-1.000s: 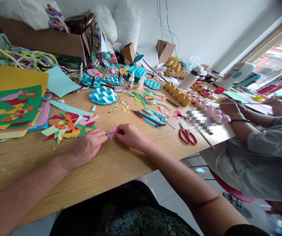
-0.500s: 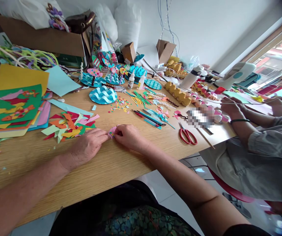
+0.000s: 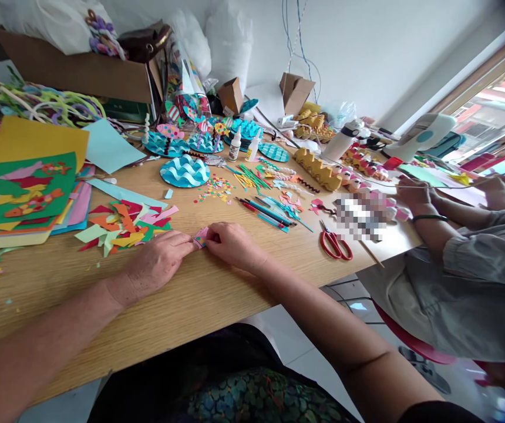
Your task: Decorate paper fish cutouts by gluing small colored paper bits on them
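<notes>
A small pink paper piece with coloured dots [image 3: 201, 237] lies at the table's middle, between my two hands. My left hand [image 3: 160, 258] has its fingers together on the piece's left edge. From the right, my right hand [image 3: 230, 244] pinches its other side with thumb and curled fingers. Left of it is a pile of coloured paper scraps [image 3: 124, 226]. Small paper dots [image 3: 215, 189] are scattered behind my hands, near a blue disc with white wavy strips [image 3: 185, 171].
Pencils [image 3: 268, 212] and red-handled scissors [image 3: 335, 242] lie to the right. Two glue bottles [image 3: 235, 145] stand behind. Stacked coloured paper [image 3: 23, 188] is at the left. Another person's hands [image 3: 415, 197] are at the right, beside egg-carton pieces [image 3: 316, 169].
</notes>
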The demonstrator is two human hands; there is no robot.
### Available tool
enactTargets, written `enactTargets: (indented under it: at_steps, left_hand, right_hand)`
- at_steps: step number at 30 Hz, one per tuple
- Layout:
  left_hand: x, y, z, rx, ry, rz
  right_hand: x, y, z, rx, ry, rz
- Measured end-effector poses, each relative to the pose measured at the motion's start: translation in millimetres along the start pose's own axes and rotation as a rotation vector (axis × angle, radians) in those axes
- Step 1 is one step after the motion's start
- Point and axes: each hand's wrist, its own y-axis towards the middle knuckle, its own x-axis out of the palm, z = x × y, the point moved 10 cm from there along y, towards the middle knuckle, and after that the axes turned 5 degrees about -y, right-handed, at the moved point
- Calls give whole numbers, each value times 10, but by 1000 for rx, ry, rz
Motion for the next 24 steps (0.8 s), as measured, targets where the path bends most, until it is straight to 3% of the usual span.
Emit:
enactTargets:
  at_steps: [8, 17, 24]
  left_hand:
    - [5, 0, -20, -17, -19, -14]
    - [9, 2, -6, -7, 0, -16]
    - [-26, 6, 10, -8, -4, 2]
  right_hand:
    - [-70, -12, 7, -32, 167, 2]
    - [-44, -38, -106, -145, 131, 10]
    - [-26, -2, -16, -62, 201, -19]
